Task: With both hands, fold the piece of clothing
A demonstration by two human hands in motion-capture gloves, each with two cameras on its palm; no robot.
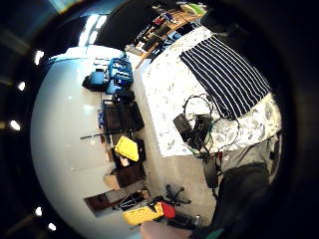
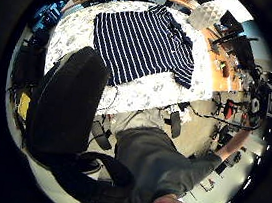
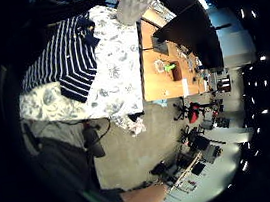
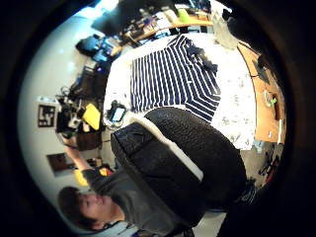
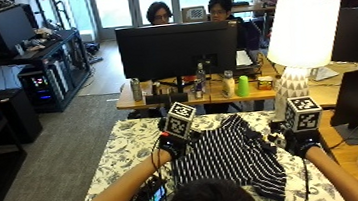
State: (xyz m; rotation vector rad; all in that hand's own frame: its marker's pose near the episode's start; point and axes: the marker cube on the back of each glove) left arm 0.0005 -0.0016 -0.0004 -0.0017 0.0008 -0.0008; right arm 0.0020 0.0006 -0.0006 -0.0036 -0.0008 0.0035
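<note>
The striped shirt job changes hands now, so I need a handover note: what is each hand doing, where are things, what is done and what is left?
Left hand: raised above the striped shirt's left side, holding nothing; fingers not readable.
Right hand: raised off the shirt's right side, holding nothing; fingers not readable.
The shirt lies spread flat on the floral tablecloth, one sleeve out toward the person.
Done: shirt laid out.
Left: every fold.
</note>
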